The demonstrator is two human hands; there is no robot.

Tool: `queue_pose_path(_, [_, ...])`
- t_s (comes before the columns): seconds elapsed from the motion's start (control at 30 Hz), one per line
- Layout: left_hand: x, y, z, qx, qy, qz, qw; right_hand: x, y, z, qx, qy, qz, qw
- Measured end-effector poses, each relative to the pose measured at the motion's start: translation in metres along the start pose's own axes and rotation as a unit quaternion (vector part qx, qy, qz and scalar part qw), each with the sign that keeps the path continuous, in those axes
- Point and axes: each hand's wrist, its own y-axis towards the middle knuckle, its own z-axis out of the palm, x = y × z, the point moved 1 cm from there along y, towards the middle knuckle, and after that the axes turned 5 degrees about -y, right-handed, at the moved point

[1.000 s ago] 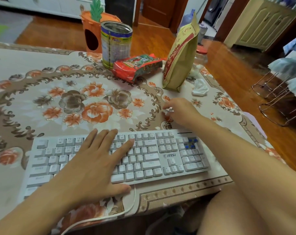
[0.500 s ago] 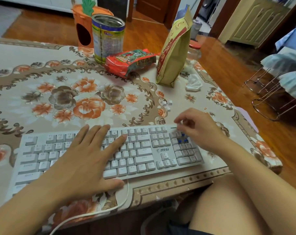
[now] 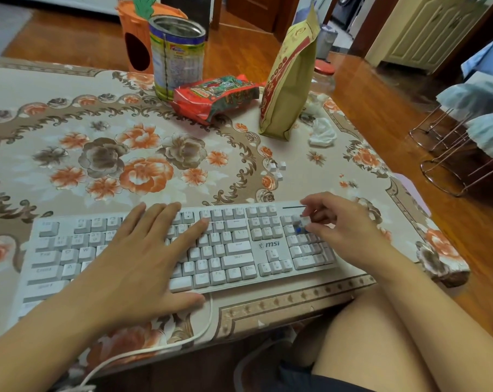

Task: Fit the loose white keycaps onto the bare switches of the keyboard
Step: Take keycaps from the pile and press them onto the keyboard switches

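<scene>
Since a moment ago my right hand has settled over the numpad, pinching a white keycap above a blue bare switch; left hand lies flat, fingers straight, on the keyboard; loose keycaps wait beyond its far edge.

open cloth behind keyboard; tin, red packet, standing bag crowd far edge

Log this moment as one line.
left hand: flat on keyboard | right hand: pinching keycap over blue switch | spare keycaps: on tablecloth
</scene>
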Motion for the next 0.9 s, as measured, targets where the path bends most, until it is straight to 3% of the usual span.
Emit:
queue_pose_path(0.17, [0.000, 0.000, 0.000, 0.004, -0.004, -0.001, 1.000, -0.001, 0.002, 0.004, 0.006, -0.071, -0.058, 0.996])
queue_pose_path(0.7, [0.000, 0.000, -0.001, 0.008, -0.005, 0.001, 1.000, -0.007, 0.000, 0.008, 0.025, -0.215, -0.089, 0.972])
queue_pose_path(0.9, [0.001, -0.001, 0.000, 0.004, -0.002, 0.002, 1.000, -0.013, -0.007, 0.013, -0.005, -0.278, -0.119, 0.953])
